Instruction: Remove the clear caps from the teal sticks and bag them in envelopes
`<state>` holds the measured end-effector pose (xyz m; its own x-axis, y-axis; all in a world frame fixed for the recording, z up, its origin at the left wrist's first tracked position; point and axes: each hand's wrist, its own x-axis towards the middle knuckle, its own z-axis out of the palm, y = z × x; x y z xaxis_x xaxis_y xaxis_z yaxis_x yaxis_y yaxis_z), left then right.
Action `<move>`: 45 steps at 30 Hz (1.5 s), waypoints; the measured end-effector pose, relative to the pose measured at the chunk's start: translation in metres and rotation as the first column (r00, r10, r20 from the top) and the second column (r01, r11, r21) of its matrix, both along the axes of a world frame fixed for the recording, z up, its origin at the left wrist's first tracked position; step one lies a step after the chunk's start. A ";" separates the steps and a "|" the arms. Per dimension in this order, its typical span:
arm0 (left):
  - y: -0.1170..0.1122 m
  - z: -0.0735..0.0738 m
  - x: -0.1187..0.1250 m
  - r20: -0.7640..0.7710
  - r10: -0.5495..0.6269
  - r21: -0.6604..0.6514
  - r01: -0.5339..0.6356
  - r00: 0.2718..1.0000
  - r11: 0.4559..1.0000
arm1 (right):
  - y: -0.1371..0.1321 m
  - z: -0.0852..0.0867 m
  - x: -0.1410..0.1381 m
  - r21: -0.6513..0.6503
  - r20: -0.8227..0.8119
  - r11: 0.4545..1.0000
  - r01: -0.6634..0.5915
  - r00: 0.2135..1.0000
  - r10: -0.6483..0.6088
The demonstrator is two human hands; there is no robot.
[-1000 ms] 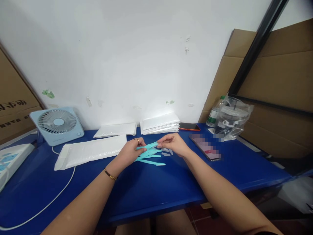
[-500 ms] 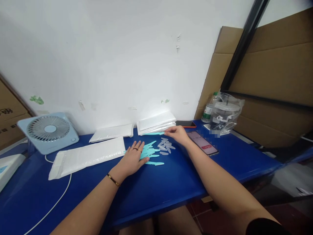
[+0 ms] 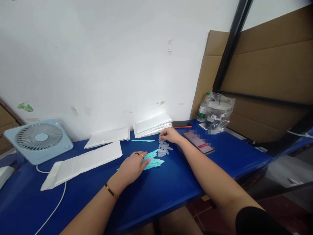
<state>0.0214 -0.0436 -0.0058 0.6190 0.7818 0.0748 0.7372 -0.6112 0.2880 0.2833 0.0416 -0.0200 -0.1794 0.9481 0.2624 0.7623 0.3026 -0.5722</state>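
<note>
Presently I see slim turquoise plastic sticks (image 3: 154,162) bunched on the blue table (image 3: 171,184) under the left hand (image 3: 132,166), fingers bent; whether gripping, I cannot tell. The right hand (image 3: 171,135) has fingertips together by small translucent pieces (image 3: 161,152), grip unclear. One clear plastic bag (image 3: 226,120) contains a lidded cup (image 3: 218,106).

The pile of sticks (image 3: 156,163) is turquoise, on a plain deep-blue table (image 3: 156,192). Beside the pile, the small pieces (image 3: 163,152) are translucent greyish white. Left of it, the long envelope (image 3: 85,164) is white and the fan (image 3: 56,147) pale blue. Beyond it, the farther phone (image 3: 181,124) is black, edged orange-red.
</note>
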 end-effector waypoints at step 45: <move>0.062 -0.005 -0.003 -0.047 0.102 0.237 -0.088 0.994 0.968 | -0.010 0.003 -0.026 -0.107 -0.083 0.974 -0.202 0.978 0.194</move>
